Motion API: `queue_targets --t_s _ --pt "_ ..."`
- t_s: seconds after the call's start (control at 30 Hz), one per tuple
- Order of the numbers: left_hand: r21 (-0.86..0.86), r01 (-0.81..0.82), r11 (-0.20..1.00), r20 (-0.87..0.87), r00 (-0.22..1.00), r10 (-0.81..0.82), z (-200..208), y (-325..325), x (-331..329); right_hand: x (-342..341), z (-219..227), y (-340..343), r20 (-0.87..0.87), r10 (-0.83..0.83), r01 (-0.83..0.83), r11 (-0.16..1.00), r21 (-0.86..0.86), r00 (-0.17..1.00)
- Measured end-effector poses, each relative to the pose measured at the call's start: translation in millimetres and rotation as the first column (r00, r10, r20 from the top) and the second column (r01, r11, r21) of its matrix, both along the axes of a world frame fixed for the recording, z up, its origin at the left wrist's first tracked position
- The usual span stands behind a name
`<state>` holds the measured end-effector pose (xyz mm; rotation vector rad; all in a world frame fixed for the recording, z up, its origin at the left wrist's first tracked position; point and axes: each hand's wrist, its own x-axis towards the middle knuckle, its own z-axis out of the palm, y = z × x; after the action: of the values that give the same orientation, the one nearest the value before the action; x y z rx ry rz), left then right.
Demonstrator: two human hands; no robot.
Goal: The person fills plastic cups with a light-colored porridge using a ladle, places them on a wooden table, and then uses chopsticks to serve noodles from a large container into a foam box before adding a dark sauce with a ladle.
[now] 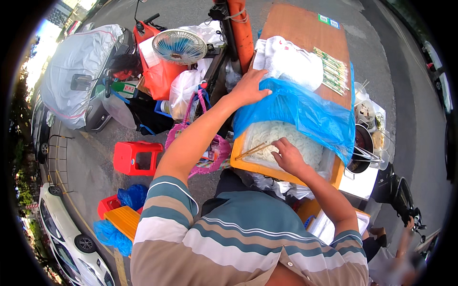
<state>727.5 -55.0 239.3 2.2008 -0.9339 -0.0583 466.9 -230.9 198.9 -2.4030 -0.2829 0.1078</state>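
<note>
Left hand [249, 87]: is resting open at the left edge of the blue plastic sheet [298, 106], thumb and fingers apart. Right hand [290, 156]: is bending its fingers over the white noodles [279, 131]; cannot tell whether gripping. Noodles: are lying in a yellow-rimmed box [253, 167]. Wooden chopsticks [252, 151]: are resting at its left side. White towel [288, 62]: is lying on the brown tabletop [296, 24].
</note>
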Motion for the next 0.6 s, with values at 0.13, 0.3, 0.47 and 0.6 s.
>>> queue_targets --t_s 0.13,0.3,0.47,0.6 --pt "-0.165 0.042 0.985 -0.357 0.929 -0.100 35 96 -35 27 -52 43 -0.074 0.056 -0.065 0.990 -0.124 0.996" --pt "-0.325 -0.317 0.891 -0.765 0.642 -0.050 14 259 33 50 -71 71 -0.187 0.245 -0.288 0.923 -0.256 0.951" --pt "-0.420 -0.729 0.540 -0.611 0.667 0.426 -58 409 213 56 -70 93 -0.175 0.173 -0.234 0.869 -0.435 0.969" --pt "-0.159 -0.750 0.642 -0.135 0.660 0.739 -140 520 343 73 -48 101 -0.101 -0.127 0.093 0.953 -0.288 0.987"
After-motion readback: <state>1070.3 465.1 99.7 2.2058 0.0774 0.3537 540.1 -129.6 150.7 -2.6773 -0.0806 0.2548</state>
